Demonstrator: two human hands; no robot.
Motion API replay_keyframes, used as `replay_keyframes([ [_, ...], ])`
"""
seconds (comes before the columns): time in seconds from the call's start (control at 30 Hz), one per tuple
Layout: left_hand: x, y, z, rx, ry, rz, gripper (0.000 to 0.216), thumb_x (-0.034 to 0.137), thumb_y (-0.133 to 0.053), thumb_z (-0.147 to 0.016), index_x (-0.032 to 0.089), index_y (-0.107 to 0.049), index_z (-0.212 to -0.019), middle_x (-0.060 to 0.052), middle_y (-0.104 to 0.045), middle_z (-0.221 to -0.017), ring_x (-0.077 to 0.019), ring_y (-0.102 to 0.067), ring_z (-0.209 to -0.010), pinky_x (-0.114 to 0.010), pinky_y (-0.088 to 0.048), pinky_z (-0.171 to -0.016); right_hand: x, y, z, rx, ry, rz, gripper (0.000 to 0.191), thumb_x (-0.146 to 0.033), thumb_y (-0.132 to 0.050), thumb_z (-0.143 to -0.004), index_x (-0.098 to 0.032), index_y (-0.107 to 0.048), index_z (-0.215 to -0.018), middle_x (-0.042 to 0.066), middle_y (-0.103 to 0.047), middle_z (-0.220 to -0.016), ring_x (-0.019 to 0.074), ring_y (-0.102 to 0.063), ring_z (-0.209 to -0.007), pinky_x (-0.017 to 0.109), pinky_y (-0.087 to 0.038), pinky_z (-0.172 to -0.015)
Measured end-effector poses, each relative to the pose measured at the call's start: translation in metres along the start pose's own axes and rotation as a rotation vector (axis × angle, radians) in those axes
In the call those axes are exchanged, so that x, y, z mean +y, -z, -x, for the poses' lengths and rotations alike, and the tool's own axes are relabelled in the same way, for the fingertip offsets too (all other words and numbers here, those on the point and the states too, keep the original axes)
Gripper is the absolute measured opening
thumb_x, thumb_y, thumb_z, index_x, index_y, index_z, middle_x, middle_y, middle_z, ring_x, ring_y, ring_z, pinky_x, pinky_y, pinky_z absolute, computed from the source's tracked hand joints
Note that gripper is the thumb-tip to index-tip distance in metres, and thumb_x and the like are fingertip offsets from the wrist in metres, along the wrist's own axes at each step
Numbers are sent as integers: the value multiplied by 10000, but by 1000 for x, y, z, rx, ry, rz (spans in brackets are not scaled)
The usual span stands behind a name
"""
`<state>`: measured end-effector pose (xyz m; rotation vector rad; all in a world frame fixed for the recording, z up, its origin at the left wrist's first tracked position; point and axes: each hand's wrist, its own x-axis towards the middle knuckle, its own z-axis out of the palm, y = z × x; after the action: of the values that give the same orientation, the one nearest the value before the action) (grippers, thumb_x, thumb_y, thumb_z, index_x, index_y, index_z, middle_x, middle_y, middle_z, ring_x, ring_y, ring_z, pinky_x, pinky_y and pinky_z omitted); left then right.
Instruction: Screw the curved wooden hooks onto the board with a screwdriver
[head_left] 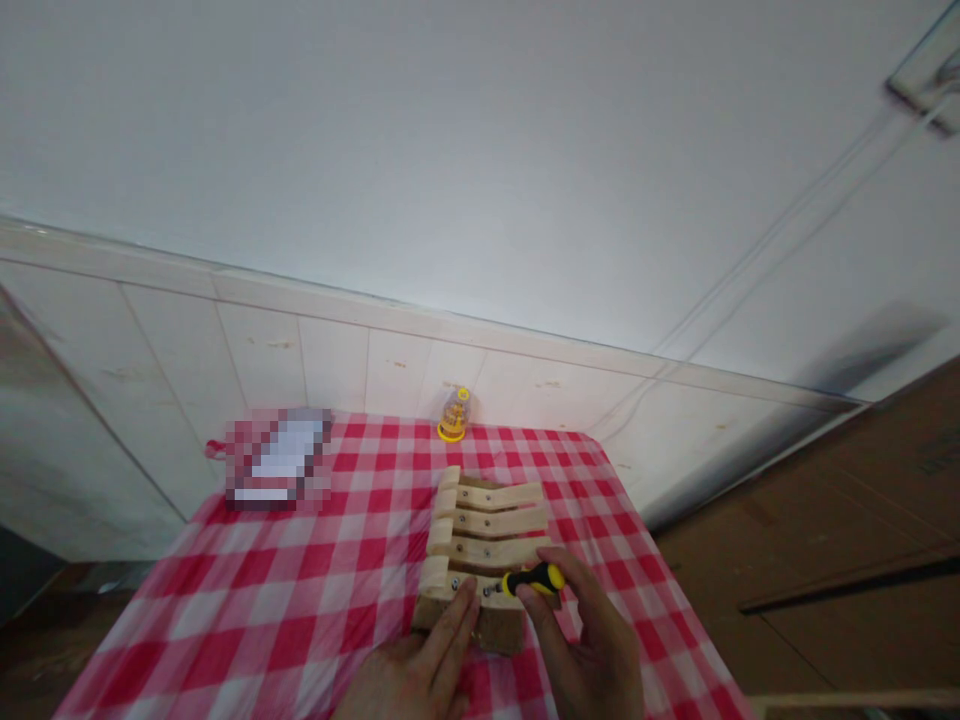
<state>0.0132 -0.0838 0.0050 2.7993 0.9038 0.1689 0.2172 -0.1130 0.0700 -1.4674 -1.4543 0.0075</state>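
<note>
My right hand (589, 640) grips a short screwdriver (534, 578) with a yellow and black handle, held tilted between thumb and fingers. Its tip meets a screw in the nearest light wooden strip (442, 578) of a slatted wooden piece (501, 630). Several such pale strips lie side by side across darker wood, each with two dark screws showing. On that nearest strip rest the outstretched fingers of my left hand (420, 660), to the left of the screwdriver tip; its thumb is hidden.
Red-and-white checked cloth (360, 560) covers the table. A clear cone-shaped container with a yellow base (453, 415) stands at the back by the white panelled wall (337, 365). A blurred-out flat object (281, 460) lies at the back left. Brown boards (825, 580) are at the right.
</note>
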Motion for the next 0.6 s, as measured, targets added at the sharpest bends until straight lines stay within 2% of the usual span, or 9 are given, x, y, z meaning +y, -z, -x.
replay_keyframes([
  [0.17,0,9,-2,-42,4,2,762,-11,-553,-862,100,-386,-1597,-191,-313,-1626,-267,-768,-1054,-366,-639,-920,-4,-2,-2,10,-51,-12,230,-407,-733,-932,-250,-740,-1100,47,-813,-943,232,-798,-844,309,-668,-784],
  [0.3,1,3,-1,-31,8,-27,776,-20,-579,-844,92,-397,-1590,-211,-355,-1613,-258,-781,-992,-336,-662,-842,-7,-6,-1,38,-114,-25,272,-476,-700,-945,-244,-716,-1087,51,-792,-942,233,-782,-858,309,-656,-786],
  [0.47,-2,-7,2,50,1,-4,804,-12,-583,-853,145,-372,-1613,-184,-350,-1634,-287,-752,-1101,-352,-669,-833,-9,-5,0,29,-165,-55,263,-473,-709,-938,-251,-698,-1079,41,-774,-929,228,-770,-851,308,-654,-795],
  [0.6,-3,-7,1,19,-11,-17,777,-15,-569,-853,108,-391,-1599,-196,-342,-1629,-280,-756,-1091,-340,-662,-854,-10,-5,-1,15,-198,-110,260,-465,-747,-909,-256,-698,-1056,35,-769,-910,229,-764,-838,312,-655,-789],
])
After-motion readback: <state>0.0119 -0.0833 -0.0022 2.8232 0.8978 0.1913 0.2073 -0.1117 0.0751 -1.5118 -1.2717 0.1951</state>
